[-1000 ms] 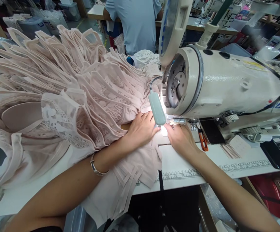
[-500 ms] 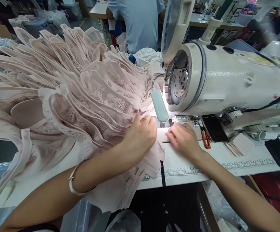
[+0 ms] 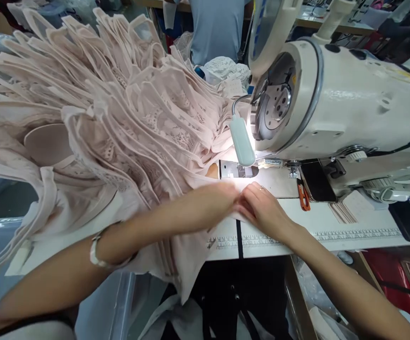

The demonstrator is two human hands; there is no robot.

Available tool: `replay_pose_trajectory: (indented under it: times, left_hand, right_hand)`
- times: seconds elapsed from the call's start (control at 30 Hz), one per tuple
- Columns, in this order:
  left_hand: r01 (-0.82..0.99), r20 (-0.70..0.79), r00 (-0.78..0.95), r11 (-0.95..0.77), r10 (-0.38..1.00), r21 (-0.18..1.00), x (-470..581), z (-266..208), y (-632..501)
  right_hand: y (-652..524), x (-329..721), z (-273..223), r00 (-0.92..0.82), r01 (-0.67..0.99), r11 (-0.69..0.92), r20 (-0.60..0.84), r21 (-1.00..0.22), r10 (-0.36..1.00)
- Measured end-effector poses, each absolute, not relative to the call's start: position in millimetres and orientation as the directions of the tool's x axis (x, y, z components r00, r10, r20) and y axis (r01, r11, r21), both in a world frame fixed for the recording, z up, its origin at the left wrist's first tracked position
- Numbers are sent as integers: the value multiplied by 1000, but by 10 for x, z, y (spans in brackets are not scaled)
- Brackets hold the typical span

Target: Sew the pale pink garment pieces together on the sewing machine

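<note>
My left hand (image 3: pixel 214 204) is smeared by motion and meets my right hand in front of the sewing machine's needle area. Its fingers cannot be made out. My right hand (image 3: pixel 263 208), with a ring on one finger, is closed, its fingertips pressed together beside my left hand. What lies between the fingers is hidden. Pale pink bras (image 3: pixel 155 118) with lace and straps form a big heap on the left, and their fabric runs under my left forearm up to the hands. The industrial sewing machine (image 3: pixel 354 104) stands on the right, its small lamp (image 3: pixel 242 141) lighting the metal plate (image 3: pixel 283 185).
Orange-handled snips (image 3: pixel 303 196) and a black phone (image 3: pixel 318 180) lie right of the plate. Some card pieces (image 3: pixel 348 208) sit farther right. A ruler strip (image 3: pixel 357 234) runs along the table's front edge. A person in a blue shirt (image 3: pixel 216 30) is beyond the table.
My left hand has moved right and towards me, off the heap's edge, to meet my right hand. The hands were apart with a pale strip between them. The whole view has shifted slightly.
</note>
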State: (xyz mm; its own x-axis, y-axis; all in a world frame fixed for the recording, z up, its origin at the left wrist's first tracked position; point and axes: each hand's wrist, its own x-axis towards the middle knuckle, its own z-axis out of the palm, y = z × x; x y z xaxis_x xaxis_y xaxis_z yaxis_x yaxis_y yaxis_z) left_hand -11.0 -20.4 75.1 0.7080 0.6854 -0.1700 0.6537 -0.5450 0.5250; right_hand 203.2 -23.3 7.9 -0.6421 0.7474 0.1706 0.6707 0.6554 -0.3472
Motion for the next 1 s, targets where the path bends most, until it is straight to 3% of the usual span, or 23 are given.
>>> replay_pose_trajectory:
  times: [0.1, 0.23, 0.47, 0.67, 0.87, 1.0]
  left_hand:
    - [796, 93, 522, -523, 848, 305, 69, 461, 128]
    - [858, 66, 489, -493, 870, 143, 119, 171, 400]
    - [749, 50, 662, -659, 747, -69, 72, 154, 445]
    - [740, 52, 671, -665, 740, -101, 139, 143, 466]
    - [787, 152, 605, -616, 781, 31, 171, 73, 488]
    - [819, 119, 573, -572, 811, -52, 140, 136, 374]
  right_hand:
    - [-237, 1991, 23, -635, 653, 661, 209, -369, 744]
    - [-246, 1986, -19, -610, 650, 638, 217, -412, 762]
    - [-252, 1958, 2, -606, 661, 628, 202, -410, 770]
    - [-263, 1944, -12, -606, 665, 637, 217, -390, 765]
    - [-276, 1957, -27, -593, 676, 619, 203, -400, 779]
    - [-291, 1989, -17, -543, 689, 578, 216, -438, 811]
